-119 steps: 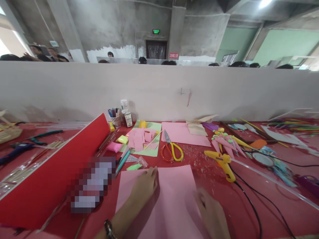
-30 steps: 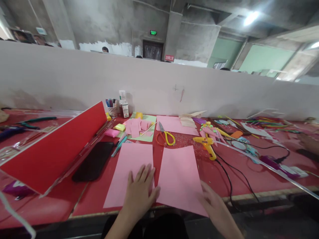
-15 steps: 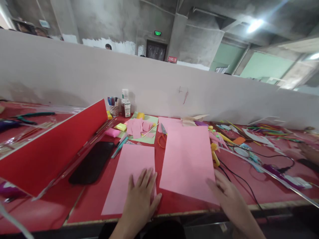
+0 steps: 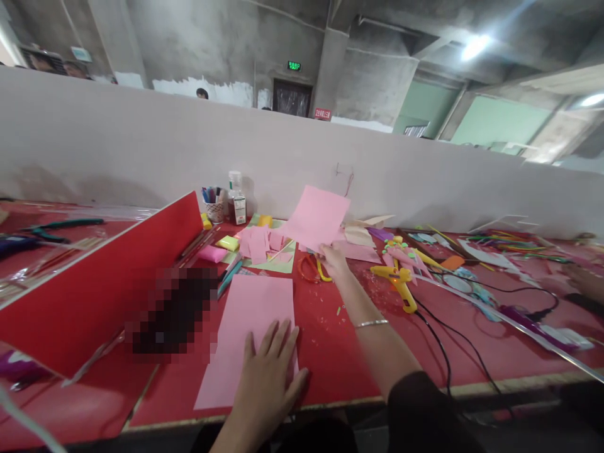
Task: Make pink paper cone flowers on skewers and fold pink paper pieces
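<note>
My left hand (image 4: pixel 267 377) lies flat, fingers spread, on the near end of a pink paper sheet (image 4: pixel 252 327) that rests on the red table (image 4: pixel 330 340). My right hand (image 4: pixel 333 260) reaches far forward and pinches the lower corner of a second pink sheet (image 4: pixel 314 217), which it holds up in the air above the scissors (image 4: pixel 309 269) and a pile of small pink paper pieces (image 4: pixel 262 242).
A red board (image 4: pixel 99 283) leans at the left beside a blurred dark object (image 4: pixel 172 308). A yellow glue gun (image 4: pixel 399 282) with a black cord, paper cones, a pen cup (image 4: pixel 214 207) and a bottle stand further back. Another person's hand (image 4: pixel 582 280) shows at the right edge.
My right hand has lifted the right pink sheet off the table and carried it forward and up toward the back. My left hand stays pressed on the left sheet.
</note>
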Available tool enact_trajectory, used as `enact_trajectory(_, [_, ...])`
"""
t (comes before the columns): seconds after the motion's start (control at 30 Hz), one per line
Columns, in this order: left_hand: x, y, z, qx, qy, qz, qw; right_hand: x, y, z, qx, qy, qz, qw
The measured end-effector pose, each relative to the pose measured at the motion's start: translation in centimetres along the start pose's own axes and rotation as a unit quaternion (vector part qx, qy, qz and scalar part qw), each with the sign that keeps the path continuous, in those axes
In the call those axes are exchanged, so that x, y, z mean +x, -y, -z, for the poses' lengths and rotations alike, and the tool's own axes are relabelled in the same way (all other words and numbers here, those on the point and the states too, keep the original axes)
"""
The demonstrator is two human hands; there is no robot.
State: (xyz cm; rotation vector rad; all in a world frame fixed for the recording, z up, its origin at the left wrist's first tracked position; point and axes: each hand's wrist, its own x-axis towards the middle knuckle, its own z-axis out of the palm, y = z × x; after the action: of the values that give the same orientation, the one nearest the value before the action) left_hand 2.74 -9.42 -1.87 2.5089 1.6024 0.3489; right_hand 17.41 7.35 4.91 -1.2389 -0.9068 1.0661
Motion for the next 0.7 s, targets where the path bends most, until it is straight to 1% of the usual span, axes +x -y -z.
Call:
enact_trajectory(0.07, [-0.2, 0.2, -0.2, 0.009, -0.022, -0.018, 1.0, 1.0, -1.0, 0.5, 0.002, -0.02, -0.028, 0.999])
enact_trajectory(0.17, [-1.0, 0.8, -0.1, 0.024, -0.058, -0.086, 0.994, 1.3, -2.0, 1.7, -0.007, -0.016, -0.069, 0.997])
enact_trajectory(0.2, [-1.4, 1.1, 0.1, 0.028, -0.061, -0.103, 0.992, 1.1, -2.1, 2.1, -0.011, -0.009, -0.079, 0.997])
enact_trajectory(0.23, [-1.8, 1.3, 0.2, 0.033, -0.051, -0.108, 0.992, 0.9, -2.1, 2.5, -0.015, 0.0, -0.085, 0.996])
enact_trajectory(0.3, [-2.8, 1.8, 0.6, 0.047, -0.02, -0.081, 0.995, 0.1, -1.8, 3.1, -0.024, 0.023, -0.087, 0.996])
enact_trajectory(0.37, [-3.6, 2.2, 0.7, 0.066, 0.003, -0.039, 0.997, -0.9, -1.3, 3.6, -0.032, 0.055, -0.082, 0.995])
enact_trajectory(0.43, [-4.2, 2.5, 0.8, 0.094, 0.01, -0.001, 0.996, -2.1, -0.7, 4.0, -0.045, 0.101, -0.077, 0.991])
enact_trajectory(0.5, [-4.7, 2.9, 0.7, 0.111, 0.016, 0.014, 0.994, -3.4, -0.3, 4.4, -0.066, 0.162, -0.083, 0.981])
enact_trajectory(0.53, [-4.9, 3.2, 0.8, 0.108, 0.022, 0.006, 0.994, -4.0, -0.1, 4.5, -0.081, 0.197, -0.087, 0.973])
enact_trajectory(0.57, [-5.0, 3.5, 0.9, 0.096, 0.023, -0.002, 0.995, -4.5, -0.1, 4.7, -0.105, 0.244, -0.085, 0.96])
enact_trajectory(0.6, [-5.0, 4.0, 1.0, 0.068, 0.023, -0.024, 0.997, -4.9, 0.0, 4.8, -0.135, 0.294, -0.077, 0.943])
enact_trajectory(0.63, [-5.0, 4.4, 1.3, 0.031, 0.003, -0.039, 0.999, -5.2, 0.0, 4.8, -0.162, 0.337, -0.067, 0.925])
enact_trajectory(0.67, [-4.9, 4.9, 1.6, -0.006, -0.04, -0.027, 0.999, -5.4, 0.1, 4.8, -0.185, 0.371, -0.054, 0.909])
enact_trajectory(0.7, [-4.7, 5.4, 2.0, -0.039, -0.102, 0.016, 0.994, -5.5, 0.1, 4.8, -0.199, 0.392, -0.04, 0.897])
